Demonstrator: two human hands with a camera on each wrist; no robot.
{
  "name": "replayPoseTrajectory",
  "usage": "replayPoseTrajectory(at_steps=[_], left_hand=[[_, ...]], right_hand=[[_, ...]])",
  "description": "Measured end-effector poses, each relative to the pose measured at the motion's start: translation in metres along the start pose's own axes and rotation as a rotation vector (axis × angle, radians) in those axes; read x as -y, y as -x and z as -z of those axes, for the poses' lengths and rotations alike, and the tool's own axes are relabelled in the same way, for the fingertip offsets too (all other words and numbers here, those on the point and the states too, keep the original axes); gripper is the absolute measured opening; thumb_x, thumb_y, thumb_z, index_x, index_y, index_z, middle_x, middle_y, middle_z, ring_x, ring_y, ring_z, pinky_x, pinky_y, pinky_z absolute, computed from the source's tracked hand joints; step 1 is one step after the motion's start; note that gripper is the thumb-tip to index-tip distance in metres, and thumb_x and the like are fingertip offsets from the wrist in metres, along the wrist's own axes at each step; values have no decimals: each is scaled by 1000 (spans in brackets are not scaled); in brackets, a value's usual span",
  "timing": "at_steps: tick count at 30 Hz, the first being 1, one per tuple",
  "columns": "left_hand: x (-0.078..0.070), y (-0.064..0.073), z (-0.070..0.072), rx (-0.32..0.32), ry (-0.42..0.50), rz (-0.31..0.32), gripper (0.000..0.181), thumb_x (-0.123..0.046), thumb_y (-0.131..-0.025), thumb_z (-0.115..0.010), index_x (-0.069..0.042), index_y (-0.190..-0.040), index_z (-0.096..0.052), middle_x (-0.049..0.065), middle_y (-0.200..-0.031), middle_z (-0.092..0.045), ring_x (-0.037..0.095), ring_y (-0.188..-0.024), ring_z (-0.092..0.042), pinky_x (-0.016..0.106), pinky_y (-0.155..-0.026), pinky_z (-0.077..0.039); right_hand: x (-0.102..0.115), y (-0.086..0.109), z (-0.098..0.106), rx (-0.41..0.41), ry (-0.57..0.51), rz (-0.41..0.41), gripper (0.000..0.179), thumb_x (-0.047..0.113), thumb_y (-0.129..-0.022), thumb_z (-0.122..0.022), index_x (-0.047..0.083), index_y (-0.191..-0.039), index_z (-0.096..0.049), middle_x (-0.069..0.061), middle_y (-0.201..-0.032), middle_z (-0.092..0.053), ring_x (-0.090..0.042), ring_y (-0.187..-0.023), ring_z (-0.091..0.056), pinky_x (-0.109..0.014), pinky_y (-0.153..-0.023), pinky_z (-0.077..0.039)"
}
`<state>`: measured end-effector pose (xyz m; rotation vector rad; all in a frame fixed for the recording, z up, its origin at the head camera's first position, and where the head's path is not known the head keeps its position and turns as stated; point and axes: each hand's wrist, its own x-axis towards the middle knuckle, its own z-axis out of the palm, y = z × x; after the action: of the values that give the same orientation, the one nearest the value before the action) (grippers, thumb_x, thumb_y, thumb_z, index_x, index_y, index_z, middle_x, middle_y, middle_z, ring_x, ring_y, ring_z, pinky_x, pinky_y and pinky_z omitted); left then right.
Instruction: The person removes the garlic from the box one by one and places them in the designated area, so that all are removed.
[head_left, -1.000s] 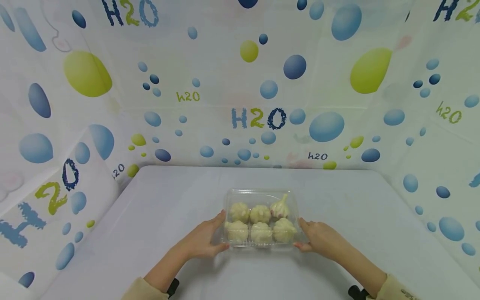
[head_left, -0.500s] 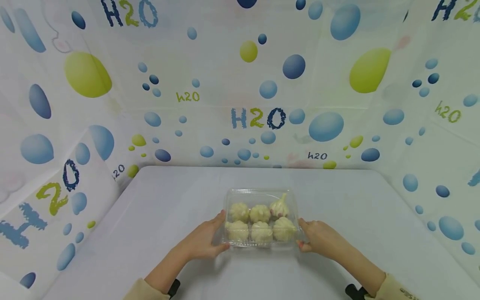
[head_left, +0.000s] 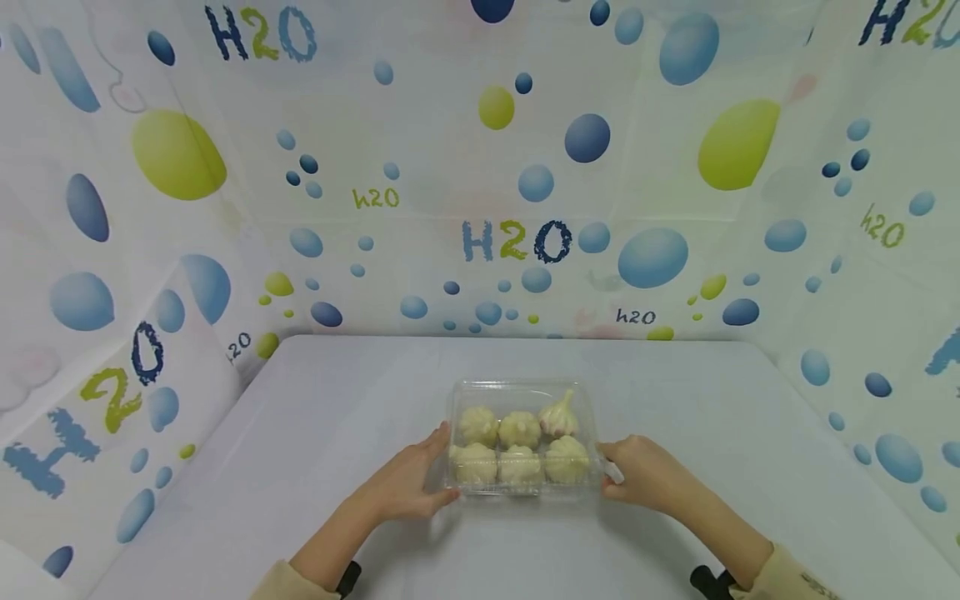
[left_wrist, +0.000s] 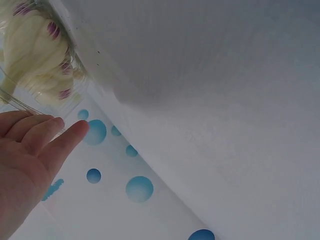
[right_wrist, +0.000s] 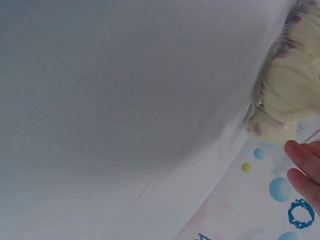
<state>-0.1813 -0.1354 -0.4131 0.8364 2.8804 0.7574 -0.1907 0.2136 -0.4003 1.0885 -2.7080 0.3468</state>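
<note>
A clear plastic clamshell container point(head_left: 517, 390) sits on the white table, its lid down. Inside are two rows of pale garlic bulbs point(head_left: 519, 428), several in all; the back right one still has its stem. My left hand point(head_left: 405, 479) rests against the container's left side, fingers extended and thumb at the front left corner. At the right side my right hand point(head_left: 641, 473) has curled fingers and pinches the container's edge, where a whitish flap point(head_left: 612, 472) shows. The right wrist view catches only fingertips point(right_wrist: 305, 160) by the rim.
The white tabletop point(head_left: 360, 375) runs back to a white cloth backdrop point(head_left: 420, 117) printed with blue and green drops and "H2O". Cloth also hangs at both sides. Beige sleeves point(head_left: 783, 575) and dark wrist straps point(head_left: 712, 582) show at the bottom.
My right hand's fingers have curled in more at the container's right edge, and the whitish flap now shows there. The left hand and the container stay put. The head view has tilted slightly.
</note>
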Motion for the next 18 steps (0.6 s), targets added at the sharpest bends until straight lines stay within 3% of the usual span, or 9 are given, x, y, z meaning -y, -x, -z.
replayPoseTrajectory(at_steps=[5,9,13,18], left_hand=[[0,-1,-1,-27,-18,-10,84,-40,-83,-61,11,-139,-25,27,-142,-27,38,-127,-33,47,-101,-31],[0,-5,-4,-30,-48,7,83,-45,-85,-57,10,-138,-27,25,-142,-28,38,-126,-36,46,-101,-33],[-1,-12,-8,-31,-112,-1,80,-46,-87,-54,11,-137,-28,27,-140,-30,38,-121,-42,44,-98,-37],[-5,-21,-13,-45,-258,-47,75,-41,-88,-53,14,-134,-32,30,-135,-36,29,-84,-63,39,-87,-47]], right_hand=[[-6,2,-2,-44,-1,-16,43,10,-66,-64,-10,-104,-64,-11,-75,-69,-2,-55,-46,-19,-50,-42],[-15,0,-4,-50,11,-19,43,16,-69,-67,-8,-105,-64,-11,-77,-69,-13,-63,-63,-25,-54,-50],[-23,-2,-5,-48,22,-14,45,22,-71,-69,-9,-104,-64,-10,-75,-69,-18,-64,-65,-27,-55,-51],[-35,-6,-6,-82,36,17,43,21,-71,-70,-10,-100,-65,-9,-73,-68,-17,-59,-63,-26,-52,-50]])
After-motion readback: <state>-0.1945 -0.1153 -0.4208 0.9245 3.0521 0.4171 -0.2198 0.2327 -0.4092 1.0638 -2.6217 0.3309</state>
